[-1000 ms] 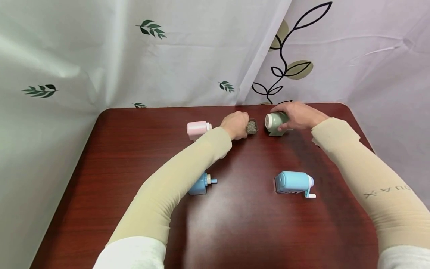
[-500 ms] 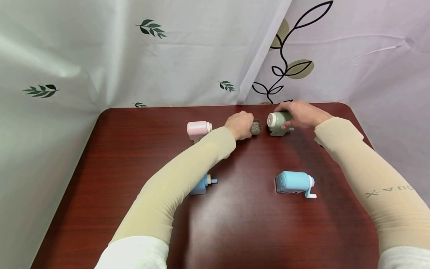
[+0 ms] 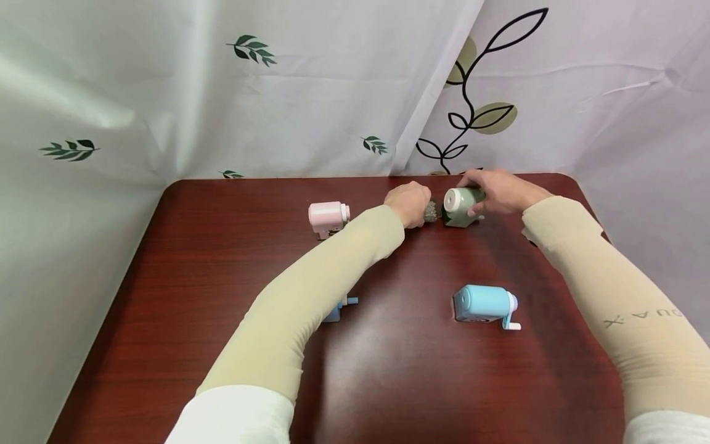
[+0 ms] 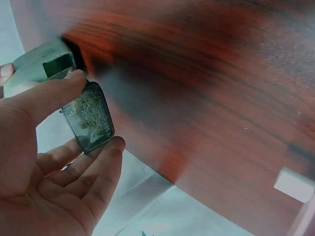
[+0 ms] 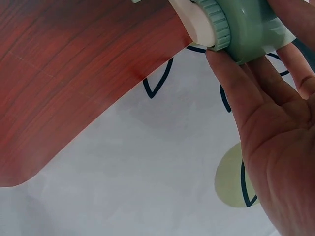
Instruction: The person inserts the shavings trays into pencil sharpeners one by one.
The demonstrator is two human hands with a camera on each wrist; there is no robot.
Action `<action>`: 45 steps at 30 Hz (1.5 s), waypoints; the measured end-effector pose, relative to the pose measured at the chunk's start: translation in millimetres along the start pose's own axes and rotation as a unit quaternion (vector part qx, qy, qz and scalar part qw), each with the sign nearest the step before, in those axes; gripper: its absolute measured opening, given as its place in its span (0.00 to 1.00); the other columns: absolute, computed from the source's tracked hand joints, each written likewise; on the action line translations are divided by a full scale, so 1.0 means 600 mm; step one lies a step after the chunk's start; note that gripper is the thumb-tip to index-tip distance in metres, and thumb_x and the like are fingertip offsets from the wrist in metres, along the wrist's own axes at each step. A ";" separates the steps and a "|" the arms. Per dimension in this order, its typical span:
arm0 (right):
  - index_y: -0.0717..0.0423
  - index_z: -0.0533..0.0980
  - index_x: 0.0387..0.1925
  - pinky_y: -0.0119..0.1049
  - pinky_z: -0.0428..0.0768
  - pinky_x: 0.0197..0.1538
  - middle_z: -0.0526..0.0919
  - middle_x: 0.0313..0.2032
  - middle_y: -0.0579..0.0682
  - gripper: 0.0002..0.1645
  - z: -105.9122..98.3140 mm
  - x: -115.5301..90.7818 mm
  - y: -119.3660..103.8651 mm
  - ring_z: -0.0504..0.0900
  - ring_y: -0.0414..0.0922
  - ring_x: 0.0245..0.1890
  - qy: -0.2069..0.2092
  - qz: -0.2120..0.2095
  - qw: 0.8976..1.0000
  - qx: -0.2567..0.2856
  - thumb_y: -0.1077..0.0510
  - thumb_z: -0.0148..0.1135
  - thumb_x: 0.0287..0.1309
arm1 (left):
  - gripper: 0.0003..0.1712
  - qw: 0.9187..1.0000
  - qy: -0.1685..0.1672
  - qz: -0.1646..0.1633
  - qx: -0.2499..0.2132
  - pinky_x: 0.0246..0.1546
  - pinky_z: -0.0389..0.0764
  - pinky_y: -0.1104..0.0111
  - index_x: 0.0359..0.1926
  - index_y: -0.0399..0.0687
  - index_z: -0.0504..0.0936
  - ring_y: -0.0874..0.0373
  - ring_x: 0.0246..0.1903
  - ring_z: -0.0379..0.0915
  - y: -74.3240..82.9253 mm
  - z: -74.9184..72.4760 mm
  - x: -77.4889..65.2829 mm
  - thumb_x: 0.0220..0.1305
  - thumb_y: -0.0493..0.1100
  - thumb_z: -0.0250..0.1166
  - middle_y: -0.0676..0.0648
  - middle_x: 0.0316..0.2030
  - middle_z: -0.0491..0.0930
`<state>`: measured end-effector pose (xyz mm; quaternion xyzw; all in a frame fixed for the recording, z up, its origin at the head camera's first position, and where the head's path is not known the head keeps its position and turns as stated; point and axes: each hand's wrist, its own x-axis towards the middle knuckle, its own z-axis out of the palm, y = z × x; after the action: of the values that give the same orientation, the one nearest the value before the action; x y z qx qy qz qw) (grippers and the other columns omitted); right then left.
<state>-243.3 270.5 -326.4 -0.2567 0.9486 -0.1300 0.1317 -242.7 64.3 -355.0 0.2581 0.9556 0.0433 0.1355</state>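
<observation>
Near the table's far edge, my left hand (image 3: 409, 203) pinches a small clear shavings drawer (image 4: 91, 120) between thumb and fingertips. Grey-brown pencil shavings show through its wall. Just right of it is a green hand-crank pencil sharpener (image 3: 465, 213), gripped from above and behind by my right hand (image 3: 499, 191). In the left wrist view, a dark rectangular slot opens in the sharpener's body, with the drawer close beside it. The right wrist view shows the ribbed green ring and cream crank arm (image 5: 194, 22) beside my fingers.
A pink sharpener (image 3: 327, 214) lies left of my left hand. A light blue crank sharpener (image 3: 484, 303) is nearer on the right. My left sleeve partly hides a darker blue one (image 3: 333, 314). Patterned white cloth (image 3: 310, 111) hangs behind the table (image 3: 399, 370).
My left hand has moved right with the shavings drawer, closing the gap to the green sharpener. The right hand and sharpener have shifted slightly right.
</observation>
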 end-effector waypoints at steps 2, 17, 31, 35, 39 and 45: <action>0.56 0.71 0.49 0.47 0.72 0.45 0.78 0.44 0.55 0.30 0.000 -0.001 0.000 0.75 0.50 0.42 0.000 0.001 1.000 0.004 0.60 0.73 0.42 | 0.04 1.000 -0.002 0.000 0.001 0.27 0.77 0.63 0.32 0.54 0.78 0.60 0.30 0.74 0.002 -0.001 0.002 0.55 0.43 0.65 0.55 0.31 0.77; 0.54 0.71 0.48 0.45 0.72 0.46 0.79 0.44 0.54 0.29 0.005 0.003 0.005 0.76 0.49 0.42 0.000 0.004 1.000 0.005 0.60 0.74 0.41 | 0.04 1.000 0.002 -0.005 -0.009 0.27 0.77 0.63 0.31 0.54 0.78 0.60 0.31 0.74 0.014 0.002 0.017 0.53 0.40 0.64 0.54 0.34 0.78; 0.53 0.71 0.48 0.45 0.72 0.46 0.79 0.44 0.53 0.30 0.003 0.001 0.004 0.76 0.49 0.42 -0.002 0.002 1.000 0.003 0.60 0.74 0.41 | 0.11 1.000 -0.006 -0.004 -0.015 0.32 0.78 0.62 0.39 0.54 0.80 0.60 0.36 0.75 0.031 0.011 0.028 0.52 0.43 0.69 0.54 0.40 0.79; 0.54 0.71 0.48 0.45 0.72 0.46 0.79 0.44 0.53 0.30 0.004 0.001 0.006 0.76 0.48 0.42 -0.002 -0.001 1.000 0.009 0.60 0.74 0.41 | 0.14 1.000 0.001 -0.005 -0.023 0.33 0.78 0.62 0.41 0.54 0.80 0.60 0.37 0.75 0.036 0.012 0.030 0.51 0.43 0.70 0.54 0.41 0.79; 0.54 0.71 0.48 0.45 0.72 0.45 0.79 0.44 0.53 0.30 0.006 0.002 0.009 0.76 0.48 0.42 0.000 0.000 1.000 0.009 0.60 0.74 0.41 | 0.16 1.000 0.002 -0.008 -0.020 0.35 0.78 0.63 0.43 0.54 0.80 0.60 0.38 0.75 0.040 0.012 0.033 0.51 0.43 0.70 0.55 0.42 0.79; 0.52 0.71 0.48 0.44 0.72 0.45 0.79 0.44 0.52 0.29 0.006 0.002 0.009 0.76 0.48 0.42 -0.001 0.002 1.000 0.006 0.60 0.74 0.42 | 0.16 1.000 0.007 -0.007 -0.017 0.34 0.77 0.64 0.42 0.54 0.79 0.61 0.37 0.74 0.042 0.014 0.037 0.51 0.44 0.70 0.55 0.41 0.78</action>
<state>-245.9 273.6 -331.7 -0.2547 0.9481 -0.1349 0.1346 -246.3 97.4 -364.6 0.2490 0.9574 0.0607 0.1332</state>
